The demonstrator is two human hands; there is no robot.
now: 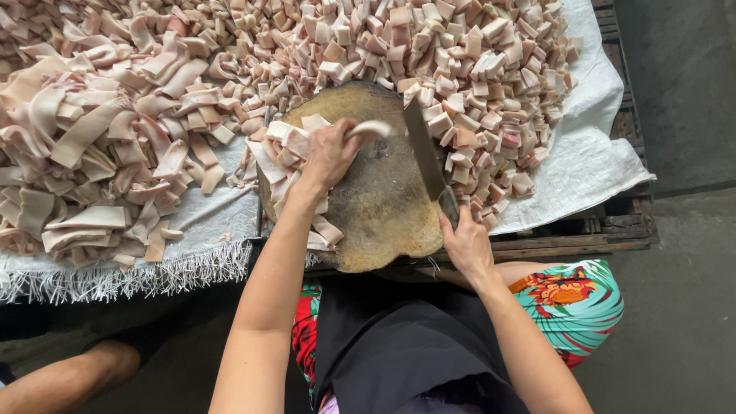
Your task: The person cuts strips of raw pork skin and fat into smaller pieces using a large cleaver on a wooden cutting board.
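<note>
Our left hand point(330, 153) pinches a strip point(369, 128) lying left-right on the block point(383, 207), w/ the cleaver point(424, 149) clenched in our right hand point(465, 244) just right of it, blade running near-far.

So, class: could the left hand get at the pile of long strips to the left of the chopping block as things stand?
Probably yes: the left hand holds only one strip, and the long strips lie uncovered beside the chopping block, with nothing between.

knife handle point(451, 208) hidden in right hand point(465, 244), meat piles point(100, 130) cut off top/left, leg point(61, 379) cropped btm-left
</note>
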